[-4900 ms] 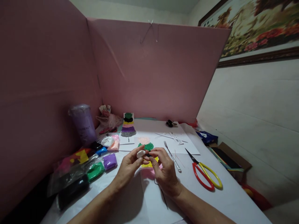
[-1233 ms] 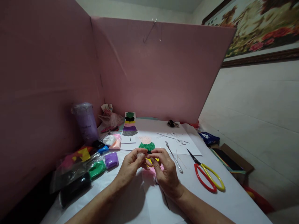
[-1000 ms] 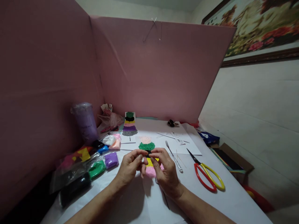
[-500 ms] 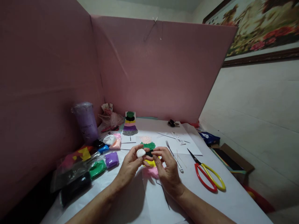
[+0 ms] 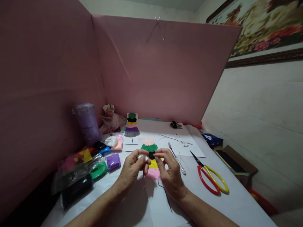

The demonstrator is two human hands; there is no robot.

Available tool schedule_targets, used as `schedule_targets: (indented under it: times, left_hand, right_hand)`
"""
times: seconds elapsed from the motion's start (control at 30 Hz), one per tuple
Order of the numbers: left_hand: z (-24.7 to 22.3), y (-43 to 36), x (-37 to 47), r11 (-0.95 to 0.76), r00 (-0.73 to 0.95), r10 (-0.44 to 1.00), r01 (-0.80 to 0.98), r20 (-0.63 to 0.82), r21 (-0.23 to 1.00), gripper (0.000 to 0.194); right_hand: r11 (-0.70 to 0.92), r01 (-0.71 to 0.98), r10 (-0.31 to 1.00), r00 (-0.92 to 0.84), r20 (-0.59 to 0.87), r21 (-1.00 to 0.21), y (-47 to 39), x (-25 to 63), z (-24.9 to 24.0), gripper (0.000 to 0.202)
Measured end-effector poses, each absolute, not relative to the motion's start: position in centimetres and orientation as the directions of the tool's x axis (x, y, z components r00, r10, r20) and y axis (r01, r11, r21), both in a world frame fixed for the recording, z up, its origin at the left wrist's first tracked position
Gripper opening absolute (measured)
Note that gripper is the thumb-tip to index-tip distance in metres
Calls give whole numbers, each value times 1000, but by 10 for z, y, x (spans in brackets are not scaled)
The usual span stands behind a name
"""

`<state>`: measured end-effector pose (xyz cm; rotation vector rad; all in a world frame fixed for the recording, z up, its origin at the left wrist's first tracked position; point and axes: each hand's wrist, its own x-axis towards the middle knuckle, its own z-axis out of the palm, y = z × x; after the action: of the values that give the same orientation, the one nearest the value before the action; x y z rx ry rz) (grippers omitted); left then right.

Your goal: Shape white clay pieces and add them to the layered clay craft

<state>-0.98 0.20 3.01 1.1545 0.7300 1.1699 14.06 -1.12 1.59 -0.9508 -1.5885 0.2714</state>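
Note:
My left hand [image 5: 132, 165] pinches a small white lump of modelling clay [image 5: 143, 157] between thumb and fingers. Facing it, my right hand [image 5: 170, 170] has its fingers bent and its thumb a little apart from them; nothing shows between them. Both hands hover over a white sheet bearing a tree-shaped clay picture in textured bands: pale pink at the top, then a green band [image 5: 149, 147], a black band [image 5: 151, 155], a yellow band [image 5: 153, 163] and a pink band [image 5: 153, 174]. A thin dark stem line [image 5: 167, 195] runs down below it. My fingers partly cover its edges.
Right of my hands lie a fork [image 5: 176, 159] and scissors [image 5: 210, 179] with red and yellow handles. To the left are bagged clay packs, including purple [image 5: 113, 161] and green [image 5: 98, 171], and a purple tumbler [image 5: 87, 124]. A banded tree card [image 5: 132, 129] lies behind.
My left fingers have closed and turned over the white clay, so less of it shows. More of the yellow and pink bands is visible. My right hand has barely moved.

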Motion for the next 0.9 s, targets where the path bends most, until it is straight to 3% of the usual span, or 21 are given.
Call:
schedule_targets:
  times: [0.37,0.53,0.9]
  left_hand:
    - [30,5,-9,-66,185,975,-295,125,953,42]
    - [31,5,-10,-66,148,983,-244,105,967,37]
    - [29,3,-9,-21,254,962,-288,98,957,27]
  right_hand:
    - [609,374,720,111,685,-700,-10,143,13,12]
    - [599,365,729,120,674,-713,-9,143,11,12]
    - [595,362,743,94,663,-718,-7,142,12,12]
